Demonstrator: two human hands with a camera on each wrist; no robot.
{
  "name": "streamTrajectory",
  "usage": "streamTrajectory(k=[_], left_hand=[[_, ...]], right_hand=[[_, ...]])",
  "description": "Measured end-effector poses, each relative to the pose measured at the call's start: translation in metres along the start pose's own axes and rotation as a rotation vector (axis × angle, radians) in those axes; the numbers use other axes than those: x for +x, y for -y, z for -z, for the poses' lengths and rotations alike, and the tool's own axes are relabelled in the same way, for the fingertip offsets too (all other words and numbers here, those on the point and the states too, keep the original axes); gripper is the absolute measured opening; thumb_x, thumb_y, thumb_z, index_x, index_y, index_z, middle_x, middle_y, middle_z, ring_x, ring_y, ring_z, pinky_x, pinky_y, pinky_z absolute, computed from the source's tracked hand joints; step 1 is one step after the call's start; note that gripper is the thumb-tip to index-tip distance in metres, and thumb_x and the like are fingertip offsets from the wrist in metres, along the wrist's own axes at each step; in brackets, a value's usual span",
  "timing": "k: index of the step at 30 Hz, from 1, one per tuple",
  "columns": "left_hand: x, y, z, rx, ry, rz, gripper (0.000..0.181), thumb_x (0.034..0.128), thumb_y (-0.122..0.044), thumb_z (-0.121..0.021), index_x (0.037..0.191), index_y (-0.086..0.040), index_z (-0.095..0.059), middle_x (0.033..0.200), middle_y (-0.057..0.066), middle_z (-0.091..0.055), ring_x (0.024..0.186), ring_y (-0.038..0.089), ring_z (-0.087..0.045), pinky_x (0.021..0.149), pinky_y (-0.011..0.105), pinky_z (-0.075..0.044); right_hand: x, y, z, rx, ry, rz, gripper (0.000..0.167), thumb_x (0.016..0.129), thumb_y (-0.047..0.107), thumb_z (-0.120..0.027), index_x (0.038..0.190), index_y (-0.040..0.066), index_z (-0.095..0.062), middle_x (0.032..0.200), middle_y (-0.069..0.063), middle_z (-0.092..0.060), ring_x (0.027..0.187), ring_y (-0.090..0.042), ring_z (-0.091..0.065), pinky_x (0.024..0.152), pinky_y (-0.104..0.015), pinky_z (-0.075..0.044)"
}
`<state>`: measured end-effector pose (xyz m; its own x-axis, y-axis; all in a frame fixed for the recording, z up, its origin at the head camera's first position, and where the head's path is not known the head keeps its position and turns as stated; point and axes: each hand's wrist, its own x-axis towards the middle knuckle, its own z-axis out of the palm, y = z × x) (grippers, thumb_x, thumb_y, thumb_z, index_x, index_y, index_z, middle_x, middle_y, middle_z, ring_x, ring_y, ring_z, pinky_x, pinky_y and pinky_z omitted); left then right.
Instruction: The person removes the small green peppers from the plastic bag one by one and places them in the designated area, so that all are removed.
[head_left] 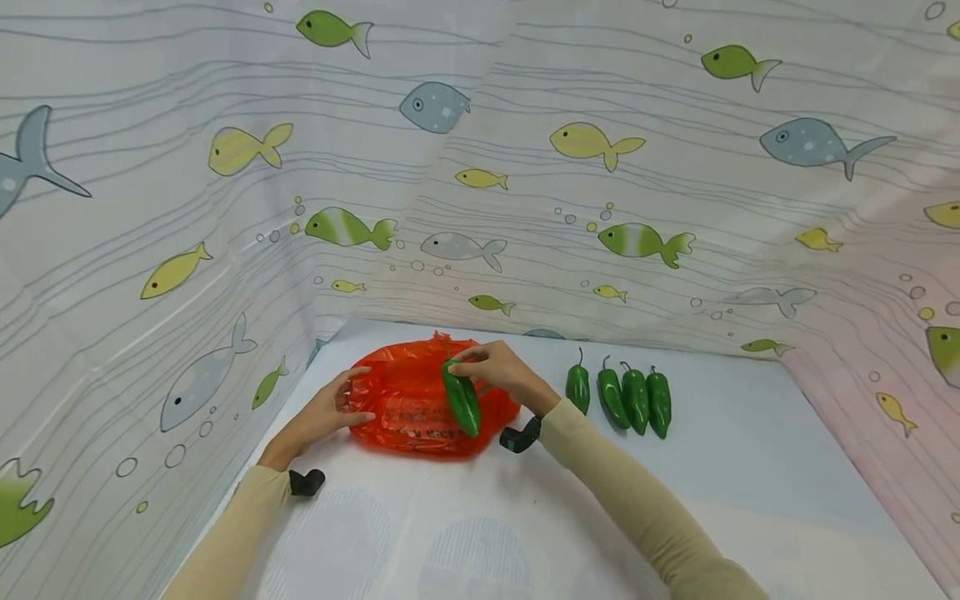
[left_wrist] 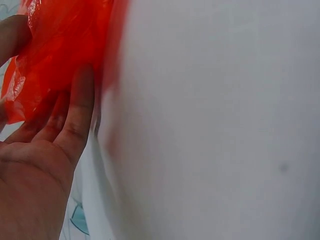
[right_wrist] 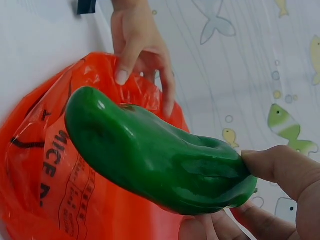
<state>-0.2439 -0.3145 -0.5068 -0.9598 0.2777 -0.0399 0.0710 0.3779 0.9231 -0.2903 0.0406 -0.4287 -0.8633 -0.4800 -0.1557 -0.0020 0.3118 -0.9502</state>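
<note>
My right hand [head_left: 501, 369] pinches a glossy green pepper [head_left: 461, 403] near its stem end, between thumb and fingers. The pepper hangs tilted over a red plastic bag [head_left: 420, 417] with dark print. In the right wrist view the pepper [right_wrist: 155, 155] covers part of the bag [right_wrist: 60, 185]. At the bag's left end is my left hand [head_left: 322, 414], thumb and fingers spread. The left wrist view has its fairly straight fingers [left_wrist: 75, 115] against the red plastic [left_wrist: 65, 40]. What lies inside the bag is hidden.
To the right of the bag, several more green peppers [head_left: 634, 400] lie in a row on the white tabletop [head_left: 750, 467], stems pointing away. A fish-patterned curtain [head_left: 525, 208] stands behind and on both sides. Dark wrist cameras [head_left: 521, 435] stick out beneath the wrists.
</note>
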Motion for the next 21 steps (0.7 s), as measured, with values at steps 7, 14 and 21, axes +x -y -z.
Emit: streamTrajectory(k=[7, 14, 21], left_hand=[[0.001, 0.001, 0.001, 0.012, 0.005, -0.003, 0.085, 0.0893, -0.014, -0.082, 0.159, -0.018, -0.032, 0.156, 0.020, -0.037, 0.134, 0.046, -0.046, 0.100, 0.047, -0.054], [0.001, 0.001, 0.001, 0.012, 0.008, 0.006, 0.086, 0.0889, -0.014, -0.082, 0.159, -0.018, -0.032, 0.156, 0.020, -0.037, 0.134, 0.047, -0.047, 0.098, 0.046, -0.055], [0.001, 0.000, 0.001, 0.010, 0.011, 0.007, 0.086, 0.0888, -0.015, -0.082, 0.159, -0.017, -0.032, 0.157, 0.020, -0.037, 0.134, 0.047, -0.046, 0.100, 0.051, -0.053]], right_hand=[[-0.005, -0.006, 0.012, 0.007, -0.009, 0.010, 0.033, 0.094, 0.032, -0.077, 0.120, 0.011, -0.074, 0.108, -0.007, -0.073, 0.090, -0.025, -0.071, 0.078, -0.047, -0.062], [-0.011, -0.013, 0.026, -0.010, -0.051, -0.013, 0.037, 0.093, 0.035, -0.078, 0.121, 0.011, -0.074, 0.110, -0.007, -0.072, 0.089, -0.023, -0.071, 0.084, -0.055, -0.059], [-0.021, -0.019, 0.042, -0.023, -0.098, -0.032, 0.043, 0.092, 0.037, -0.078, 0.126, 0.012, -0.072, 0.111, -0.006, -0.072, 0.091, -0.024, -0.069, 0.082, -0.049, -0.060]])
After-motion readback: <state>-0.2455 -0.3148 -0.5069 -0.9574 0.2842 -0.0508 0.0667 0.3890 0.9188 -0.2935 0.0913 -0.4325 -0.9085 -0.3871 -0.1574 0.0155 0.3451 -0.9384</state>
